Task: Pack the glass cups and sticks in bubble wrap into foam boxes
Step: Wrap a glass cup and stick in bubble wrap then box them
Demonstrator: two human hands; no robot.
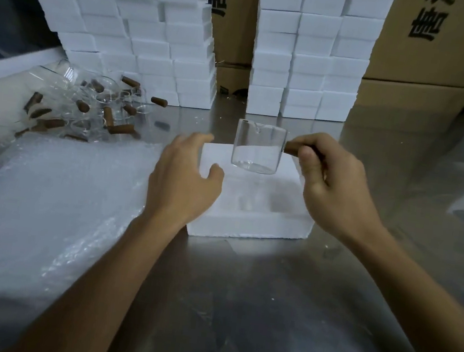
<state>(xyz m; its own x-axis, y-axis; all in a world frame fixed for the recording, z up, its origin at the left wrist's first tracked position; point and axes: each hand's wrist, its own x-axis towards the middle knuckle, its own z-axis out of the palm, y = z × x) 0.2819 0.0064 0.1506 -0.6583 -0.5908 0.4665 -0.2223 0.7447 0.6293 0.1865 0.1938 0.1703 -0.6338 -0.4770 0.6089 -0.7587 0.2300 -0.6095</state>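
Head view: steel table (238, 308), stacked foam boxes (143, 33), cardboard cartons (427, 53) behind.

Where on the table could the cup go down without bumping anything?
Bare metal table lies open near the person, between the two arms, in front of the foam box. More bare room sits right of the right hand, which holds the glass cup. It is crowded at far left, where the pile of cups lies, and bubble wrap covers the left.

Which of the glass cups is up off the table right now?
The glass cup whose brown handle the right hand grips, above the foam box. The other cups lie heaped at far left.
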